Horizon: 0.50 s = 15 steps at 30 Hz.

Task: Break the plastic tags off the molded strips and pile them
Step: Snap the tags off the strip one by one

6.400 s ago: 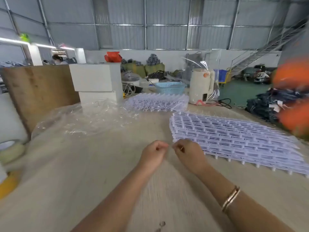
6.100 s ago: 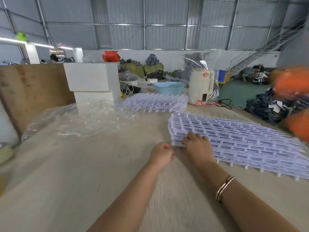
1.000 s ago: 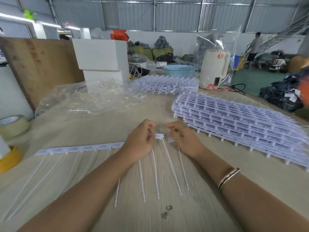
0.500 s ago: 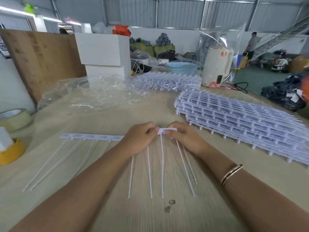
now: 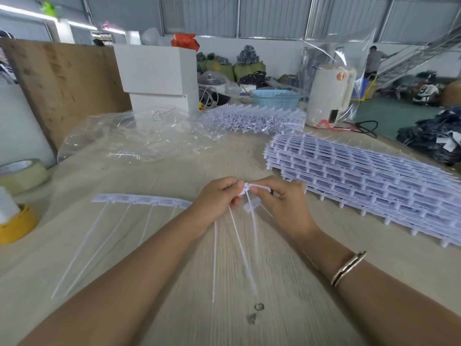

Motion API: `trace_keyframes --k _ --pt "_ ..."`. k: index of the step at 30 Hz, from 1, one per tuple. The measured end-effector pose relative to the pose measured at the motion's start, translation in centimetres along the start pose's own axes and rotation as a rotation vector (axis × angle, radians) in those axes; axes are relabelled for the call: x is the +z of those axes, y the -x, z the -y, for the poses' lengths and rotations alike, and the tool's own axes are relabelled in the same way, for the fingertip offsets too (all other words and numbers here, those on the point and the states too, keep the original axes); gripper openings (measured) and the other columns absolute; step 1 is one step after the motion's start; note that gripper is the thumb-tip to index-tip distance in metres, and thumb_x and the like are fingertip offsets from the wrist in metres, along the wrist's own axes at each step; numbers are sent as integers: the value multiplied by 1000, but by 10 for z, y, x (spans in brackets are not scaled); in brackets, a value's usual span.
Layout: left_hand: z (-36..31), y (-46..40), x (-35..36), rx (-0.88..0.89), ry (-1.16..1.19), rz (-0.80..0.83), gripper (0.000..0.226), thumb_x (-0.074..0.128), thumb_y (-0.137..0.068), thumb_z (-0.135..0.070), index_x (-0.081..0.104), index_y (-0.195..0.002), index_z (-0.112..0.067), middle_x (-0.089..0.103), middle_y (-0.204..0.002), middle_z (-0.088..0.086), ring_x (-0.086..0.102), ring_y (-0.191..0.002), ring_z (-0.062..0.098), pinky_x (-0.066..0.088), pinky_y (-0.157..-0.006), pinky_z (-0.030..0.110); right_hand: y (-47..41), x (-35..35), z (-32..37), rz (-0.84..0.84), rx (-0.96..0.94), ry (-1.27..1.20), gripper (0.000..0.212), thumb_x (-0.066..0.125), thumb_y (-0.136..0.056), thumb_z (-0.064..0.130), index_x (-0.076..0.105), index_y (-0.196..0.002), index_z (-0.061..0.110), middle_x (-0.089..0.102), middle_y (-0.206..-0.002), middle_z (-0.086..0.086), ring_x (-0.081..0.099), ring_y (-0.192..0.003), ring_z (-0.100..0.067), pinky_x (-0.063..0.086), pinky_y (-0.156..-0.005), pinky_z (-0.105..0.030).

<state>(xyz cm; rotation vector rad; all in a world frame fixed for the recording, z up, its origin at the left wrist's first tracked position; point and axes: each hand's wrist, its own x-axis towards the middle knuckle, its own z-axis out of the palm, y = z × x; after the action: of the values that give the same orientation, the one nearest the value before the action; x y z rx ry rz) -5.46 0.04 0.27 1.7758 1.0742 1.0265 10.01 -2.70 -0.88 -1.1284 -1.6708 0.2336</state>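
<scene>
In the middle of the frame, just above the tabletop (image 5: 311, 295), your two hands meet on one strip (image 5: 149, 199) of white tags. Your left hand (image 5: 214, 208) pinches the strip where its free length ends; the rest runs off to the left and lies flat, thin tails trailing toward you. Your right hand (image 5: 284, 208) pinches the end tag (image 5: 259, 188) between thumb and fingertips. Both grips are narrow, closed on thin plastic. A loose piece (image 5: 250, 206) shows between your hands, too blurred to say who holds it.

The plastic looks light and thin: stiff at the tag heads, whippy in the tails. It should snap cleanly at the joint if you hold close on either side of it; hold further out and the strip will likely just flex. The tails give little to hold, so keep to the heads.

At right, the stack of strips (image 5: 374, 181) waits; another heap (image 5: 252, 119) lies in the upper middle.
</scene>
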Motion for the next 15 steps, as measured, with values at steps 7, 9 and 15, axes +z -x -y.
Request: trace_keyframes --k 7,9,15 --pt "-3 3 4 15 161 80 35 42 -99 -21 53 -66 -20 57 -58 -11 49 -53 3 30 -54 24 0 -1 6 27 158 -466 19 58 -88 3 66 -77 16 64 -72 -1 59 -67 -11 48 -72 -26" --pt "-3 2 1 -12 265 76 36 41 -99 -21 58 -67 -25 64 -64 -10 52 -60 9 26 -56 27 -2 -5 4 7 274 -706 8 61 -84 8 65 -77 10 64 -77 -11 59 -67 -14 48 -71 -22" --pt "7 0 -23 74 -57 -41 26 42 -99 -18 57 -78 -12 59 -63 -10 51 -60 7 37 -59 18 -1 -1 -11 211 315 -310 11 65 -87 21 71 -78 23 69 -93 -6 62 -90 -14 42 -86 -29"
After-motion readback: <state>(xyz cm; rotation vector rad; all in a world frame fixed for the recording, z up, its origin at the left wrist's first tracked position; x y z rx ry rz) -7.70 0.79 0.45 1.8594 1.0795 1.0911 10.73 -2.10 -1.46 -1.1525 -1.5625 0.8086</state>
